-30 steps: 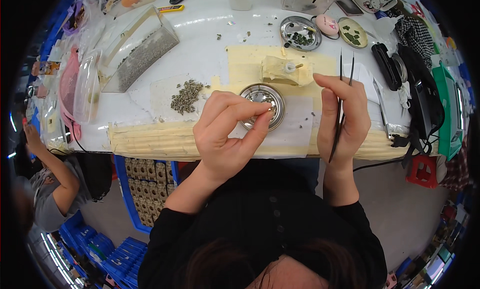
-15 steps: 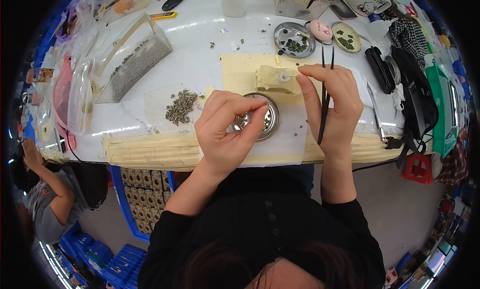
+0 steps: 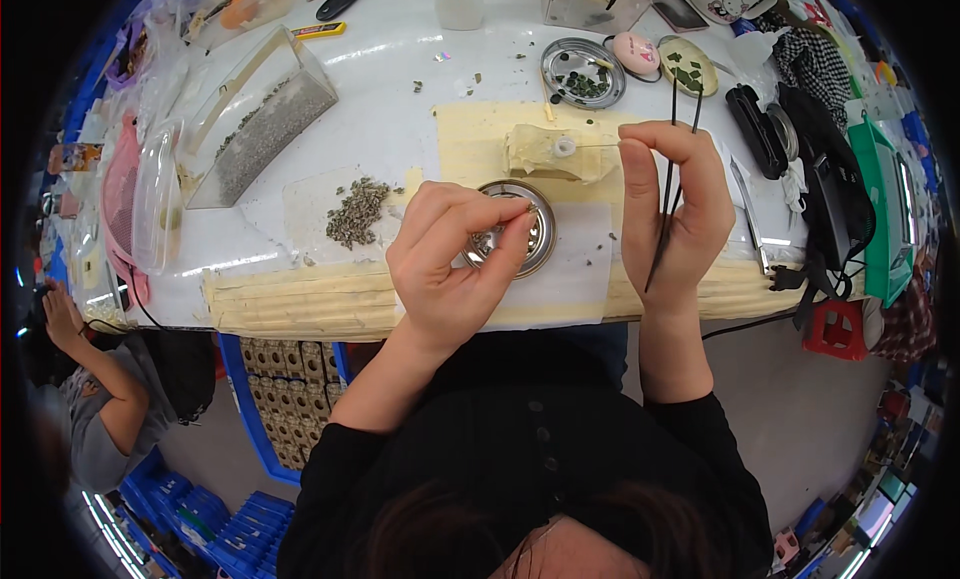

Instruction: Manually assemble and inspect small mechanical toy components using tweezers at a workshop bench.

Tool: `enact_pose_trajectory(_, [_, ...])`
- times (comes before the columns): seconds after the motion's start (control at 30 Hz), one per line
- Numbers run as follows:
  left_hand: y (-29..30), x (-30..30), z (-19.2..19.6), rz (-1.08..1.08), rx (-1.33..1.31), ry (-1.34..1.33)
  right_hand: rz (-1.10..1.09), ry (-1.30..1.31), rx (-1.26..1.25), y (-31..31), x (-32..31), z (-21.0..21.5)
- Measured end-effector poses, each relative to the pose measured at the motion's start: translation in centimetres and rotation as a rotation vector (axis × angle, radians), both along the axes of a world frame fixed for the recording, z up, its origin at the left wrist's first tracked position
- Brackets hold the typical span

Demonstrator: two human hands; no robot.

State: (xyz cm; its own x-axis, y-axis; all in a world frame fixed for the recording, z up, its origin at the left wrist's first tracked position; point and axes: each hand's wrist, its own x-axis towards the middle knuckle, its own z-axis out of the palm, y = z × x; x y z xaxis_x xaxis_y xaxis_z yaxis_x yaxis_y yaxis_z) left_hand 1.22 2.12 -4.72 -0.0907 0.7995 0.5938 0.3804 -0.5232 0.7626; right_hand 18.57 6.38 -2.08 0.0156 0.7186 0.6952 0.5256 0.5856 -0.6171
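Observation:
My left hand (image 3: 445, 259) is closed, thumb and forefinger pinching a tiny piece too small to name above a round metal dish (image 3: 547, 241). Black tweezers (image 3: 661, 241) lie across the palm of my right hand (image 3: 690, 204), tips pointing away from me. Its thumb and forefinger are also pressed together, and a thin pale line runs from them toward a tape-covered block (image 3: 525, 157). A small white ring (image 3: 564, 146) sits on that block. Left of the dish, a heap of small grey-green pieces (image 3: 352, 217) lies on a clear sheet.
A clear bin (image 3: 318, 71) of grey pieces stands at the far left. Farther back are a metal tray (image 3: 619, 91) and a round dish (image 3: 709, 71) holding green bits. Silver tweezers (image 3: 748, 216) lie at the right. A blue crate (image 3: 252, 424) sits below the table edge; a person (image 3: 125, 389) is at the left.
My right hand has shifted right, away from the block, and the tweezers in it lean more to the right. My left hand keeps its pinch over the dish.

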Motion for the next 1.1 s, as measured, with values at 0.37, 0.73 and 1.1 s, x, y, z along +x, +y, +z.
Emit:
enact_pose_trajectory(0.37, [-0.2,-0.2,-0.8,0.001,-0.036,-0.087,-0.118,-0.155,-0.069,-0.2,3.1,0.4])
enact_pose_trajectory(0.73, [-0.2,-0.4,-0.1,-0.006,0.010,-0.051,-0.046,-0.908,-0.314,-2.9,10.4,-0.6])
enact_pose_trajectory(1.1, [1.7,0.2,0.7,-0.032,-0.013,-0.024,0.009,-0.223,-0.008,-1.3,2.8,1.1])
